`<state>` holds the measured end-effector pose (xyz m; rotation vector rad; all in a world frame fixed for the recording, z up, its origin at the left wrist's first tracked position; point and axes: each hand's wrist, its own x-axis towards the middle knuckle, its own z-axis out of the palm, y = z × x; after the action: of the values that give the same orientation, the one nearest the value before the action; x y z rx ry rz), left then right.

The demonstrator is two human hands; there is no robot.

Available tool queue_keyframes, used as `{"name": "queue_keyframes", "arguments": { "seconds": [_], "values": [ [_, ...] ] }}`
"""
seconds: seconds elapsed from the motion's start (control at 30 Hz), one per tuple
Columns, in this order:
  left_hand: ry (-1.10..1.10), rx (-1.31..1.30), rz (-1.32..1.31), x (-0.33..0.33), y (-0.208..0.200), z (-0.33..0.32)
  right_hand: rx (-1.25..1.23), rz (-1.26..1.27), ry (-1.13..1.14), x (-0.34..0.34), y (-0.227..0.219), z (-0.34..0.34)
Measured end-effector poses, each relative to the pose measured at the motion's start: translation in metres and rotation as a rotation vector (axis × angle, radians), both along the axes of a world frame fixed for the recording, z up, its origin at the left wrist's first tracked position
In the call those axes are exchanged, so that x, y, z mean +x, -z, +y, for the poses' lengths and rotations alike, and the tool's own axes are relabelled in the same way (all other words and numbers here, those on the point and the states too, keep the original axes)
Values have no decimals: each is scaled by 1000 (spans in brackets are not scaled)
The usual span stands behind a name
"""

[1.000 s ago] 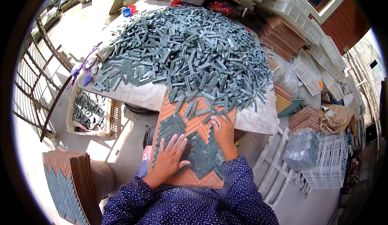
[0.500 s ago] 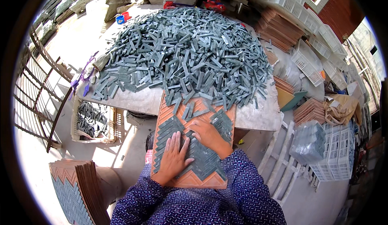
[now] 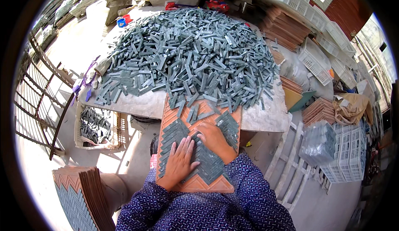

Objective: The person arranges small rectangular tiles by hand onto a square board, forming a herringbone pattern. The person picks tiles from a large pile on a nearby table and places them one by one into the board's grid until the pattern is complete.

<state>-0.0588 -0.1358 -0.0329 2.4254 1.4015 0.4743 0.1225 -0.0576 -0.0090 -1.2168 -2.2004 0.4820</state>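
Observation:
An orange tray with zigzag ridges [image 3: 216, 186] lies before me, its far end against the heap on the table. Dark grey-green stone strips [image 3: 212, 164] fill much of it in a herringbone pattern. Flat on the strips at the tray's left side rests my left hand [image 3: 178, 162], open, with its fingers stretched forward. My right hand [image 3: 216, 141] is over the middle of the pattern, fingers bent and drawn together with the tips down at the strips; whatever they hold is hidden. Beyond, a large heap of loose stone strips [image 3: 195, 52] covers most of the table [image 3: 266, 121].
A crate [image 3: 118, 127] of strips stands on the floor at left, near a metal rack [image 3: 41, 106]. A stack of trays [image 3: 87, 193] rises at lower left. White crates [image 3: 349, 156], wrapped tiles [image 3: 318, 141] and a pale slatted frame [image 3: 286, 162] are at right.
The view has shifted slightly. Both hands stay at nearly the same spots on the tray; my right hand's fingers have moved only a little.

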Motion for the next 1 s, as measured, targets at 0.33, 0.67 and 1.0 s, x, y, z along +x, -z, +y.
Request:
{"name": "queue_keyframes", "arguments": {
  "seconds": [0.33,0.67,1.0],
  "values": [
    [11,65,1,5,0,3,250,-101,240,25,10,44],
    [-57,47,7,16,2,-1,54,-5,88,34,-1,23],
    [-126,224,-323,15,-10,44,-126,-29,-19,38,-16,27]
  ]
}}
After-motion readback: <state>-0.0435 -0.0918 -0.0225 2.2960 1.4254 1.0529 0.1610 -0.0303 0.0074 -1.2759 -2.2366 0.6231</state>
